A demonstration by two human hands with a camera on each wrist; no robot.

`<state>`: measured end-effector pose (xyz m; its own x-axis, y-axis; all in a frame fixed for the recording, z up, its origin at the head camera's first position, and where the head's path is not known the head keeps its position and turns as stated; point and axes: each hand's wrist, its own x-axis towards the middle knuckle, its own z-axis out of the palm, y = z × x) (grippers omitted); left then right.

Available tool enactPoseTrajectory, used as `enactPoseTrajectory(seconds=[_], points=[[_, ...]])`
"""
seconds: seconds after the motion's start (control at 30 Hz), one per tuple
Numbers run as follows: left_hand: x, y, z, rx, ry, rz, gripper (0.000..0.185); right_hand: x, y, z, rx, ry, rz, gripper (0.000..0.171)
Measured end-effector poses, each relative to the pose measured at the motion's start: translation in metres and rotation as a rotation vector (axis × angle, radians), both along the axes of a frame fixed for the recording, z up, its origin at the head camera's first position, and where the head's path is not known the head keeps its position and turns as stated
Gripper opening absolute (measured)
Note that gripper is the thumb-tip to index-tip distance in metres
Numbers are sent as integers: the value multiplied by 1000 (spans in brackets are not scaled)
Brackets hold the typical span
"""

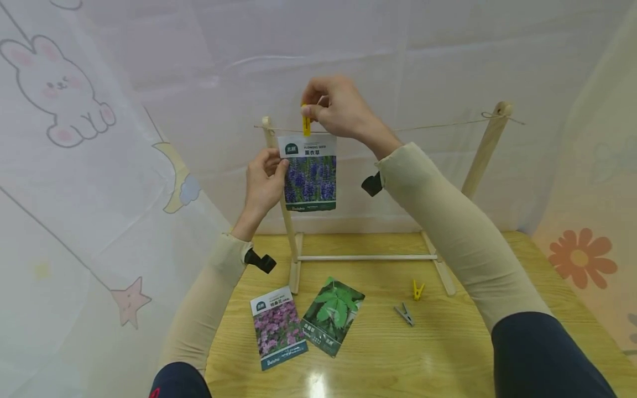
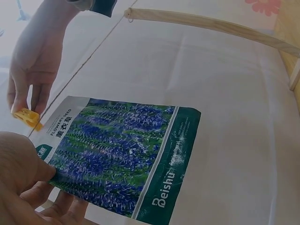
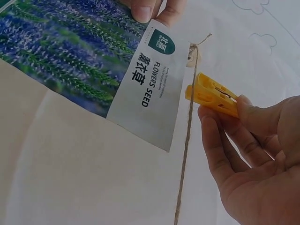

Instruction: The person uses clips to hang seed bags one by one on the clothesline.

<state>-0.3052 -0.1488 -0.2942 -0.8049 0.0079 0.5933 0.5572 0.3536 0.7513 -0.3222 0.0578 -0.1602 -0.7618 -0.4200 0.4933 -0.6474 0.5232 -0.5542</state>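
My left hand (image 1: 266, 179) pinches the left edge of a seed packet (image 1: 311, 177) with purple flowers, thumb in front. The packet hangs upright, its white top edge close to a thin twine (image 3: 187, 131). Above it, my right hand (image 1: 338, 108) pinches a yellow clothespin (image 3: 213, 95) between thumb and fingers. In the right wrist view the clothespin's tip overlaps the twine, a little apart from the packet's top edge. The left wrist view shows the packet's printed front (image 2: 122, 154) and the left thumb on its corner area.
The twine runs between two posts of a wooden stand (image 1: 485, 149) with a white crossbar (image 1: 368, 257). On the wooden table (image 1: 378, 354) lie a pink-flower packet (image 1: 278, 329), a green-leaf packet (image 1: 333, 315), a yellow clothespin (image 1: 418, 289) and a grey clothespin (image 1: 405, 314).
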Motion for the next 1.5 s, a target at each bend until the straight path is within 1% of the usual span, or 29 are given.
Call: enactPoseTrajectory(seconds=[0.27,0.43,0.67,0.83,1.17,1.5], points=[[1,-1,-1,1,-7,1,22,-3,-2,-4,4,4,10,14],[-1,-2,-3,-1,-4,5,20,-4,-4,-6,6,-8,22,13],[-2,-4,-6,10,-5,-6,21,-6,-5,-8,16,-22,19,12],[0,-2,-3,-4,3,-1,24,-8,-5,-8,21,-30,26,13],[-2,-1,0,-7,5,-4,24,-10,-5,-7,44,-36,16,13],[0,0,2,-6,-19,6,24,-10,-6,-9,60,-44,10,17]])
